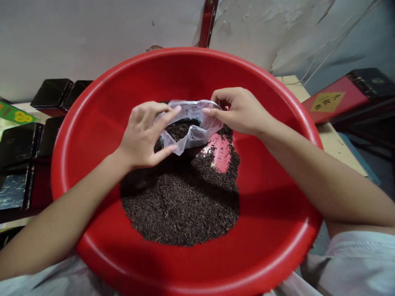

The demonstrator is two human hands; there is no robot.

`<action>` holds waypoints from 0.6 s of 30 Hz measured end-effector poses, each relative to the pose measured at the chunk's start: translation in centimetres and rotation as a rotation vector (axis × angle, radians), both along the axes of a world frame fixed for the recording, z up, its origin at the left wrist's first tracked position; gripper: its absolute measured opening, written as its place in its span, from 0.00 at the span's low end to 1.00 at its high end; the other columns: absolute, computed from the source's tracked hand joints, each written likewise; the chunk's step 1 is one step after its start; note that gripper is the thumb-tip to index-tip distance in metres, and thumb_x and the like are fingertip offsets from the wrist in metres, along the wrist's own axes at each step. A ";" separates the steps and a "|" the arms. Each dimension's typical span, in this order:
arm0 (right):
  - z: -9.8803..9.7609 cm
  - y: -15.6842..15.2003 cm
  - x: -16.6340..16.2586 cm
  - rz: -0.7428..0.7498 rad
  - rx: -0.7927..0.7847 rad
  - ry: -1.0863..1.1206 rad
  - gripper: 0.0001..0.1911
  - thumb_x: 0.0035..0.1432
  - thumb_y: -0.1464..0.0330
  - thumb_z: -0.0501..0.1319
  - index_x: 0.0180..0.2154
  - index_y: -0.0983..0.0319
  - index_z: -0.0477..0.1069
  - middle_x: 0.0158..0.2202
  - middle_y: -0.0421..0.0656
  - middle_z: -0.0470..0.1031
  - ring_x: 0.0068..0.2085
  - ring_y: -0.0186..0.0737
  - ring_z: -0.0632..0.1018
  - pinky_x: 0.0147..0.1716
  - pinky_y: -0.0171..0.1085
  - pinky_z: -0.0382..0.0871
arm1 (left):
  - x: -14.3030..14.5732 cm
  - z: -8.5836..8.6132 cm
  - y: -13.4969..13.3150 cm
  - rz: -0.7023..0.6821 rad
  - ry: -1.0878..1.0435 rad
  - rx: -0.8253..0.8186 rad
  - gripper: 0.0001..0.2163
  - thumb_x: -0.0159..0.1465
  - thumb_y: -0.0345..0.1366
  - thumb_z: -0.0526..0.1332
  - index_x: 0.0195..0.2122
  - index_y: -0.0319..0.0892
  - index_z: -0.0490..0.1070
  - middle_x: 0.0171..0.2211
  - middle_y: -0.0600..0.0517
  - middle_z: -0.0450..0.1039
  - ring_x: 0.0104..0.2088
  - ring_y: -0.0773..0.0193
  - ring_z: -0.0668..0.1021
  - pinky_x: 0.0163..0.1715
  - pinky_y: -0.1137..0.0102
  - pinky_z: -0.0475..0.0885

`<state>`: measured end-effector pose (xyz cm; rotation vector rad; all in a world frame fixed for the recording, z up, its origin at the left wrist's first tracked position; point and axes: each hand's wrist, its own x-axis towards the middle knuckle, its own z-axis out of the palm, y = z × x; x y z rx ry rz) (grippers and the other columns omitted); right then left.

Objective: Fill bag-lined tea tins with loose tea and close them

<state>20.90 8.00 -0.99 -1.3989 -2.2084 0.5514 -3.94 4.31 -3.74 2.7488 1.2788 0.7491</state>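
Observation:
A wide red plastic tub [271, 185] holds a heap of dark loose tea leaves [182, 205]. In the heap, a red tin [220, 154] with gold lettering shows partly, leaves scattered on its side. A clear plastic bag [197, 135] with its mouth spread appears to line the tin; dark leaves lie inside it. My right hand [239, 111] pinches the bag's far right edge between thumb and fingers. On the other side my left hand [145, 133] is spread, thumb and index finger apart and touching the bag's left edge. The tin's lower part is hidden.
Black-lidded tins [18, 144] stand left of the tub, near a green box [17, 113] with yellow pictures. To the right, a red tin with a yellow label [327, 101] lies on a pale board [342, 152]. A peeling wall [101, 33] rises behind.

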 end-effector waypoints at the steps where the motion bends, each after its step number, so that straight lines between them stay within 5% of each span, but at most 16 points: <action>1: 0.0 0.0 0.0 -0.005 -0.005 -0.001 0.15 0.55 0.61 0.60 0.22 0.60 0.60 0.22 0.38 0.61 0.27 0.33 0.64 0.29 0.37 0.61 | 0.1 0.1 -0.1 -0.045 0.051 -0.013 0.31 0.57 0.55 0.58 0.58 0.43 0.63 0.53 0.45 0.67 0.56 0.43 0.65 0.61 0.49 0.50; 4: -0.1 0.2 0.0 -0.038 -0.001 0.004 0.15 0.54 0.62 0.61 0.22 0.60 0.60 0.21 0.38 0.61 0.26 0.32 0.63 0.29 0.37 0.60 | 0.8 0.5 -0.8 -0.123 0.148 -0.034 0.32 0.55 0.60 0.58 0.53 0.43 0.69 0.48 0.45 0.72 0.56 0.42 0.66 0.62 0.46 0.47; 7: 0.2 0.2 0.1 -0.084 -0.024 0.013 0.13 0.55 0.66 0.61 0.21 0.61 0.61 0.21 0.38 0.62 0.26 0.32 0.64 0.30 0.38 0.60 | 1.7 0.8 -1.6 -0.114 0.206 -0.028 0.13 0.65 0.43 0.53 0.41 0.45 0.74 0.37 0.49 0.76 0.51 0.50 0.72 0.62 0.47 0.52; 9: 0.7 0.5 0.5 -0.099 -0.077 0.041 0.13 0.56 0.67 0.61 0.21 0.62 0.63 0.21 0.38 0.64 0.27 0.31 0.65 0.32 0.38 0.61 | 2.0 0.7 -2.0 -0.145 0.201 -0.033 0.12 0.64 0.33 0.50 0.34 0.47 0.74 0.31 0.51 0.76 0.44 0.55 0.75 0.60 0.49 0.56; 12: 1.4 1.8 2.2 -0.091 -0.313 0.195 0.17 0.63 0.63 0.52 0.24 0.63 0.67 0.24 0.40 0.70 0.29 0.31 0.70 0.37 0.39 0.64 | 2.1 0.3 -2.5 -0.241 0.143 0.036 0.09 0.62 0.34 0.52 0.31 0.47 0.72 0.29 0.53 0.75 0.36 0.58 0.76 0.53 0.53 0.64; 15: 0.2 3.9 4.1 -0.202 -0.498 0.244 0.18 0.65 0.67 0.46 0.29 0.66 0.69 0.29 0.44 0.73 0.31 0.31 0.73 0.39 0.40 0.66 | 1.6 -0.2 -2.6 -0.282 -0.085 0.264 0.06 0.61 0.37 0.54 0.33 0.48 0.70 0.31 0.54 0.74 0.34 0.61 0.75 0.44 0.58 0.69; 18: -4.1 5.1 4.5 -0.283 -0.550 -0.182 0.12 0.60 0.69 0.54 0.35 0.71 0.71 0.39 0.54 0.75 0.39 0.40 0.75 0.45 0.45 0.68 | 0.7 -0.6 -1.5 -0.034 -0.572 0.377 0.10 0.56 0.32 0.53 0.38 0.47 0.67 0.36 0.54 0.70 0.38 0.62 0.73 0.41 0.61 0.69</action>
